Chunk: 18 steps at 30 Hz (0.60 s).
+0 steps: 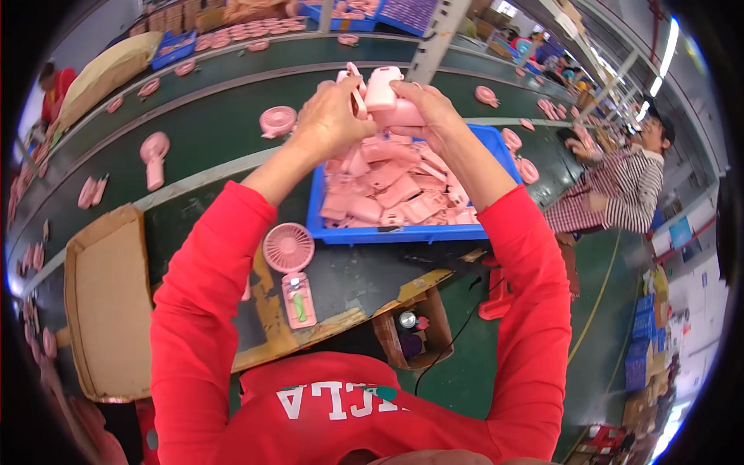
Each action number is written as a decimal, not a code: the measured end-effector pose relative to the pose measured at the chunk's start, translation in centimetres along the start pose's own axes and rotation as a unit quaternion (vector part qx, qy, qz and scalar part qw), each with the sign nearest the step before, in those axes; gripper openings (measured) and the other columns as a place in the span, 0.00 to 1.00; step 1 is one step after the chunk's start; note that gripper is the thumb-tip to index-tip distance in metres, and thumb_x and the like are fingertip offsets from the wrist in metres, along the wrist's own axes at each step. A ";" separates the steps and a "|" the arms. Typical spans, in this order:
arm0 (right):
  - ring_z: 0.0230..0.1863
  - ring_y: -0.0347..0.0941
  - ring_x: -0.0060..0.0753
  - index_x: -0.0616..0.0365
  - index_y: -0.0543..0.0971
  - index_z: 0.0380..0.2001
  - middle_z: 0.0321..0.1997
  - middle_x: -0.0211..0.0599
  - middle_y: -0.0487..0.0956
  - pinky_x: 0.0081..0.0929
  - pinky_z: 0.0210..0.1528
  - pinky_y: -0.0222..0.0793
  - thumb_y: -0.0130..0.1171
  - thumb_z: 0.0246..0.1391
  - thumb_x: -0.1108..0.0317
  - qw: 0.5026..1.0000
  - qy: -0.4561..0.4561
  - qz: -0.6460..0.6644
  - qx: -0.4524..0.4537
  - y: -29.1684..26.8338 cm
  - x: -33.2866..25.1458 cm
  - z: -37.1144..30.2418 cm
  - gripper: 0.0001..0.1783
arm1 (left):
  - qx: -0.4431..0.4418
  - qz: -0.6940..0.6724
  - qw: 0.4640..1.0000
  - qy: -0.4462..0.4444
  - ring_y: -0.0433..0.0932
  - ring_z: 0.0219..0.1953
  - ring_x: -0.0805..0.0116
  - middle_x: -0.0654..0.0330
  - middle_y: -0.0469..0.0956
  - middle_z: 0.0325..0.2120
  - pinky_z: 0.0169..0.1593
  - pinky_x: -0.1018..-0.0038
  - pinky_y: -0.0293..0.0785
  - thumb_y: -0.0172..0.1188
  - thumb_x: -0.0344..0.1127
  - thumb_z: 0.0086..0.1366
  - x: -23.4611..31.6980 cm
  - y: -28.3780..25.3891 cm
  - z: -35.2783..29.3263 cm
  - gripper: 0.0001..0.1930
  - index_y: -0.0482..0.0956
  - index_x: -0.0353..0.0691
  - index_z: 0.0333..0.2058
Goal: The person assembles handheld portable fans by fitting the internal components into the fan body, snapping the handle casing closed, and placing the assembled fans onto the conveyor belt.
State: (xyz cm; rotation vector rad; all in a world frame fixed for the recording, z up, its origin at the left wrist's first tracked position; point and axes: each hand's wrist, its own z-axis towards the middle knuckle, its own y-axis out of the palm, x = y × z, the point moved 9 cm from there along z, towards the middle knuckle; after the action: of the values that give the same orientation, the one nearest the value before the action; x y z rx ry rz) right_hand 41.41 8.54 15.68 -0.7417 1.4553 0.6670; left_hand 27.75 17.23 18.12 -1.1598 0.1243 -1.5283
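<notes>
Both my hands are raised over the far edge of a blue bin heaped with pink plastic handle shells. My left hand is closed around a narrow pink plastic shell, seen partly edge-on. In my right hand, a smooth pink plastic shell stands upright between thumb and fingers, with more pink plastic below it. The pieces in the two hands are close together; whether they touch is unclear. On the bench in front of the bin lies a pink handheld fan, its handle open with a green part inside.
A conveyor belt runs beyond the bench, carrying pink fans. An empty-looking cardboard tray sits at left. Under the bench edge stands a cardboard box near a red stool. A co-worker is at right.
</notes>
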 end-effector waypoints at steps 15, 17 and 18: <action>0.35 0.79 0.39 0.61 0.72 0.46 0.41 0.45 0.77 0.31 0.36 0.79 0.60 0.50 0.46 0.884 0.040 0.088 -0.457 45.7 -0.7 -10.4 0.31 | 0.157 0.220 0.934 -0.234 0.72 0.49 0.50 0.43 0.72 0.47 0.54 0.65 0.66 0.66 0.43 0.45 -13.0 -33.4 -26.0 0.34 0.70 0.37 0.53; 0.42 0.77 0.42 0.64 0.69 0.50 0.45 0.49 0.75 0.33 0.40 0.78 0.61 0.48 0.43 0.816 0.073 0.095 -0.565 49.0 0.0 -12.4 0.38 | 0.173 0.227 0.921 -0.267 0.72 0.50 0.50 0.43 0.71 0.49 0.55 0.64 0.66 0.66 0.43 0.46 -15.1 -35.6 -30.2 0.34 0.70 0.37 0.54; 0.46 0.75 0.43 0.65 0.68 0.52 0.48 0.50 0.73 0.34 0.44 0.76 0.62 0.47 0.42 0.855 0.049 0.028 -0.516 49.3 0.4 -12.2 0.40 | 0.180 0.281 0.901 -0.277 0.72 0.50 0.49 0.43 0.71 0.49 0.55 0.64 0.66 0.66 0.43 0.46 -17.8 -36.9 -33.5 0.35 0.69 0.36 0.54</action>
State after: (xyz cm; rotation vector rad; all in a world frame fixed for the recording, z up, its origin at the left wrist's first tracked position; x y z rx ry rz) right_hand -4.79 29.46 13.58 -1.5699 1.1317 1.5131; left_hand -24.07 27.28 14.26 -1.0892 -0.1915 -0.6398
